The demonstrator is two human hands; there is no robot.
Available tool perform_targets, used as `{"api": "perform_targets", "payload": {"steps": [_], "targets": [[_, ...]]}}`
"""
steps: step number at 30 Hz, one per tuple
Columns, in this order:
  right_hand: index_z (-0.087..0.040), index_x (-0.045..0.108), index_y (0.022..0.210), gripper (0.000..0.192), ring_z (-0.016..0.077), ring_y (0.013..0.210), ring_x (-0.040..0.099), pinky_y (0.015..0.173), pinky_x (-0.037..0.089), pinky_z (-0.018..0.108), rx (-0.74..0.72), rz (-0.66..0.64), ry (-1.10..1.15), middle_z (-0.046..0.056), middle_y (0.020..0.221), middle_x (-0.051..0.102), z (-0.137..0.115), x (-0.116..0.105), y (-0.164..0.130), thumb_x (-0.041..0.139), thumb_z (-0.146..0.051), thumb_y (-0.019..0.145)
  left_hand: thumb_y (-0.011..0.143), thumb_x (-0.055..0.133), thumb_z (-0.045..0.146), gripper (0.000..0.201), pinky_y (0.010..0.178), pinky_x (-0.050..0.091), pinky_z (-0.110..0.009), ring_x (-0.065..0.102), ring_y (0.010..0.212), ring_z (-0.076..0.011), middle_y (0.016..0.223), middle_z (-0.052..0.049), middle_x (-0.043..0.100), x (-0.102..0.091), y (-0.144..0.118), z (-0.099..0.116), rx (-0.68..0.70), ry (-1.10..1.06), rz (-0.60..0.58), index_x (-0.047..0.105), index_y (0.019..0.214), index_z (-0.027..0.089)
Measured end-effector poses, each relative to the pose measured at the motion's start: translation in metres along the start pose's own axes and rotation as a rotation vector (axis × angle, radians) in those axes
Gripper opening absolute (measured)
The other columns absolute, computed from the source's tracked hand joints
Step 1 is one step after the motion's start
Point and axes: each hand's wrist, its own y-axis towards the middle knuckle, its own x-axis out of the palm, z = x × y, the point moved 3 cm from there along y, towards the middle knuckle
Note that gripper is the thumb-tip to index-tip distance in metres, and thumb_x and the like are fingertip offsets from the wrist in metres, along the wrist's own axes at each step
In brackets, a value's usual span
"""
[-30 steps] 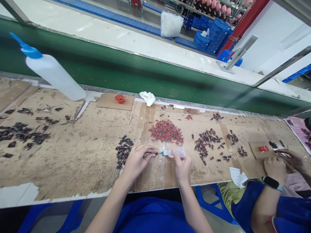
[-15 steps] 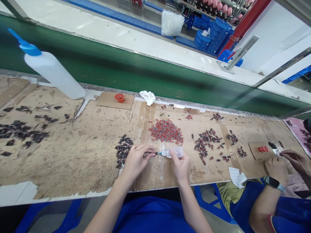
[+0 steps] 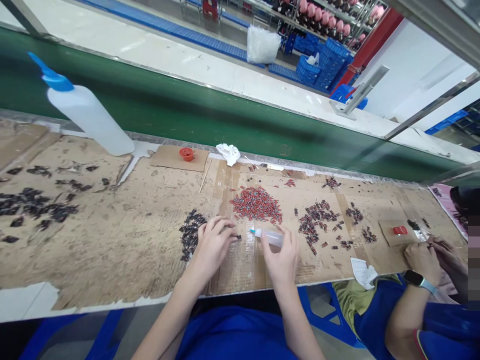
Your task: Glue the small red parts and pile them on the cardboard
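Note:
In my right hand (image 3: pixel 282 250) is a small clear glue bottle (image 3: pixel 273 238), its thin teal tip pointing left. My left hand (image 3: pixel 216 241) has its fingers closed near that tip, with a small dark piece (image 3: pixel 237 237) showing at the fingertips. Just left of this hand lies a pile of dark small parts (image 3: pixel 190 235). A heap of red-and-dark small parts (image 3: pixel 256 204) sits on the cardboard beyond both hands. Farther right is a pile of pieces with dark and red portions (image 3: pixel 318 220). The exact kind of these parts is too small to make out.
A large white squeeze bottle (image 3: pixel 90 117) with a blue nozzle leans at the back left. A red cup (image 3: pixel 186 154), a thin stick (image 3: pixel 205 175) and a crumpled white tissue (image 3: pixel 228 153) lie along the back. At right, a co-worker's hands (image 3: pixel 423 261) work beside another red cup (image 3: pixel 399 230).
The bottle's tip has drawn slightly away from my left fingertips, and my right hand has shifted its hold on the bottle. My left fingers have curled more over the piece.

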Motion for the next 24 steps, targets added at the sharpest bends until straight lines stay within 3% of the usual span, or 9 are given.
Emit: {"api": "perform_targets", "payload": {"steps": [2, 5, 8, 12, 19, 24], "targets": [[-0.02, 0.07, 0.102, 0.03, 0.0338, 0.114, 0.047, 0.096, 0.038, 0.053, -0.19, 0.069, -0.147, 0.016, 0.118, 0.057, -0.015, 0.005, 0.002, 0.068, -0.041, 0.081, 0.085, 0.063, 0.022, 0.011, 0.09, 0.048, -0.047, 0.064, 0.103, -0.0271, 0.092, -0.004, 0.075, -0.009, -0.004, -0.003, -0.029, -0.08, 0.027, 0.072, 0.081, 0.026], [-0.025, 0.075, 0.089, 0.015, 0.0314, 0.112, 0.042, 0.093, 0.037, 0.052, -0.359, -0.017, -0.201, 0.012, 0.113, 0.055, -0.034, 0.027, 0.009, 0.061, -0.032, 0.09, 0.087, 0.06, 0.032, 0.015, 0.081, 0.056, -0.037, 0.07, 0.087, -0.0221, 0.089, -0.004, 0.076, -0.026, -0.01, -0.006, -0.102, -0.254, 0.077, 0.072, 0.084, 0.024], [-0.026, 0.077, 0.08, 0.014, 0.0323, 0.109, 0.04, 0.086, 0.037, 0.05, -0.394, -0.141, -0.245, 0.012, 0.11, 0.056, -0.044, 0.055, 0.02, 0.066, -0.026, 0.087, 0.087, 0.059, 0.038, 0.019, 0.073, 0.059, -0.031, 0.072, 0.081, -0.0204, 0.088, -0.003, 0.077, -0.037, -0.014, -0.005, -0.195, -0.364, 0.143, 0.073, 0.086, 0.024], [-0.023, 0.076, 0.074, 0.015, 0.0328, 0.106, 0.042, 0.081, 0.038, 0.048, -0.385, -0.266, -0.265, 0.014, 0.106, 0.06, -0.048, 0.075, 0.031, 0.067, -0.019, 0.085, 0.086, 0.059, 0.037, 0.021, 0.082, 0.059, -0.034, 0.072, 0.086, -0.0209, 0.092, -0.004, 0.077, -0.037, -0.013, -0.002, -0.234, -0.382, 0.237, 0.074, 0.091, 0.024], [-0.022, 0.073, 0.096, 0.018, 0.0196, 0.087, 0.061, 0.08, 0.048, 0.034, -0.447, -0.516, 0.18, 0.006, 0.09, 0.072, -0.056, 0.049, 0.028, 0.055, -0.022, 0.094, 0.086, 0.056, 0.037, 0.023, 0.083, 0.058, -0.035, 0.072, 0.086, -0.0211, 0.092, -0.005, 0.077, -0.024, -0.01, -0.002, -0.308, -0.441, 0.271, 0.074, 0.091, 0.021], [-0.024, 0.075, 0.101, 0.022, 0.0187, 0.09, 0.066, 0.081, 0.052, 0.033, -0.417, -0.537, 0.354, 0.006, 0.093, 0.074, -0.051, 0.037, 0.025, 0.055, -0.028, 0.093, 0.087, 0.057, 0.033, 0.021, 0.086, 0.057, -0.035, 0.071, 0.092, -0.021, 0.097, -0.005, 0.077, -0.019, -0.006, 0.012, -0.264, -0.434, 0.251, 0.074, 0.094, 0.022]]}}
